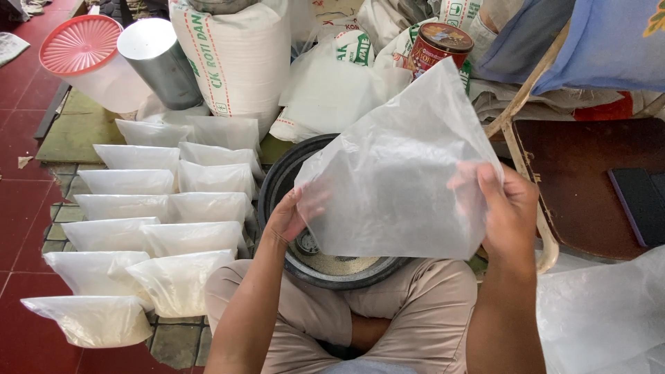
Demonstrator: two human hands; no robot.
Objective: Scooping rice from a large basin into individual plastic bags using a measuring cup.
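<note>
Currently, an empty translucent plastic bag [398,166] is held up between both hands, above the crossed legs. The left hand [291,215] is closed on the bag's lower left edge, fingers pinched behind the film. The right hand [509,215] is closed on the right edge, thumb in front, fingers partly seen through the plastic. Directly beneath the bag, between the hands and the knees, a dark round basin [291,176] is placed; pale grain shows at its bottom, together with a small round object that cannot be identified.

Left of the left hand, filled bags [176,277] are laid in two overlapping rows on the floor [21,208]; roughly a dozen are judged complete. The held bag is not yet filled.

Beyond the hands, large white sacks [239,55], a red tin [436,45], a metal cylinder [159,62] and a container with a red lid [82,43] are stored. Right of the right hand, a brown seat [582,180] is located.
</note>
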